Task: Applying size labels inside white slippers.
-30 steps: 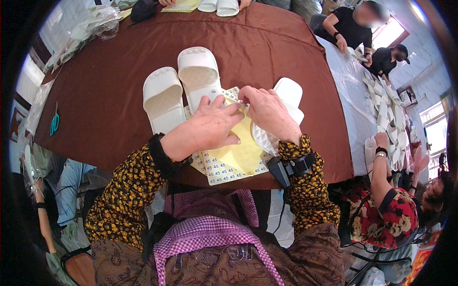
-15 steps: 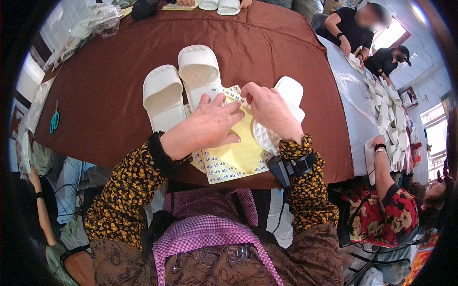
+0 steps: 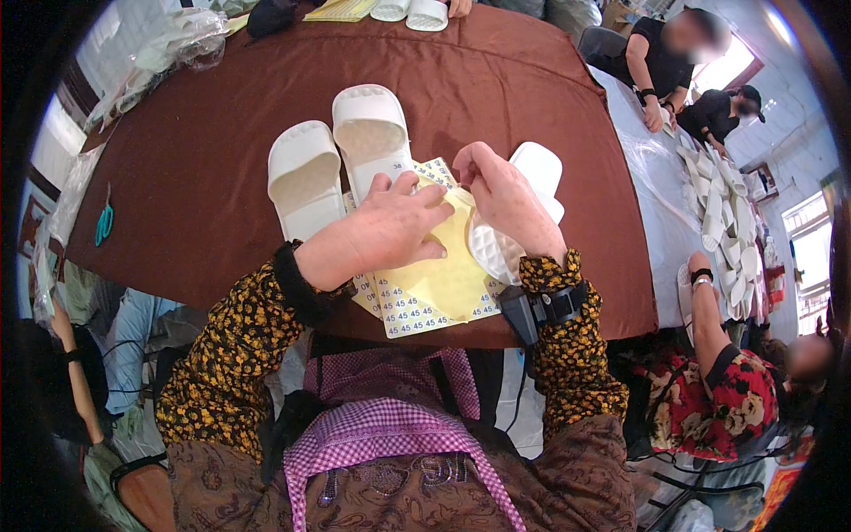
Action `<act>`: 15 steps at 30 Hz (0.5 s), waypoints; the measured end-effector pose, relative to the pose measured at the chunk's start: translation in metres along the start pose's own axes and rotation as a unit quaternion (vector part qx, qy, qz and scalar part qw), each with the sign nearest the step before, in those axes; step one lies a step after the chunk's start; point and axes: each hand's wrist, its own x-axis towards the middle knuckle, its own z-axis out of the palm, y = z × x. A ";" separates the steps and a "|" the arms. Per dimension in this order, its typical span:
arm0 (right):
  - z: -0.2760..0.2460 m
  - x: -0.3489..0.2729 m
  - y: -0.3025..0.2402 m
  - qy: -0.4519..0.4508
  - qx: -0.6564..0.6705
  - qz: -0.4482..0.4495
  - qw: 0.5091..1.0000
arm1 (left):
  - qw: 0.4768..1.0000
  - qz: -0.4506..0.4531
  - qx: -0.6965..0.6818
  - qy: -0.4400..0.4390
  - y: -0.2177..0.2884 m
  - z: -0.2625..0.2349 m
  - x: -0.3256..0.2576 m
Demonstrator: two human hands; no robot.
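Nothing had visibly shifted since the earlier frame. Left hand (image 3: 386,232) lay flat, fingers spread, pressing one yellow sheet (image 3: 448,275) atop one white sticker sheet (image 3: 417,310) at the brown table's (image 3: 204,177) near edge. Right hand (image 3: 505,199) pinched the yellow sheet's top edge. Three white slippers: two (image 3: 306,173) (image 3: 372,133) beyond the fingers, one (image 3: 536,173) under the right hand.

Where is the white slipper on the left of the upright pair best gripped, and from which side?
Probably by the strap of the left white slipper, from the person's left: it stands sole-down, its arched strap leaves a gap for fingers, the second slipper crowds its right, and bare brown tablecloth lies left.
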 end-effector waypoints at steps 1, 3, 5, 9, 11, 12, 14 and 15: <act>0.000 0.000 0.001 0.002 -0.001 0.000 1.000 | 1.000 -0.002 -0.021 0.011 0.000 0.000 0.000; -0.002 -0.001 0.000 0.010 0.038 -0.007 0.999 | 0.999 -0.003 -0.039 0.024 0.000 -0.001 -0.002; -0.003 -0.002 -0.004 0.022 0.058 -0.017 0.998 | 0.998 -0.005 -0.033 0.055 -0.001 -0.003 -0.007; -0.007 -0.004 -0.015 0.044 0.073 -0.043 0.995 | 0.991 0.009 0.006 0.130 0.010 -0.023 -0.037; -0.009 -0.007 -0.020 0.041 0.073 -0.048 0.995 | 0.989 -0.002 -0.030 0.144 0.011 -0.032 -0.058; -0.013 -0.009 -0.027 0.040 0.072 -0.052 0.995 | 0.989 -0.002 -0.030 0.146 0.013 -0.036 -0.071; -0.014 -0.009 -0.039 0.038 0.074 -0.064 0.995 | 0.977 -0.077 -0.073 0.184 0.009 -0.036 -0.097; -0.014 -0.010 -0.046 0.039 0.073 -0.072 0.994 | 0.977 -0.078 -0.075 0.186 0.006 -0.031 -0.109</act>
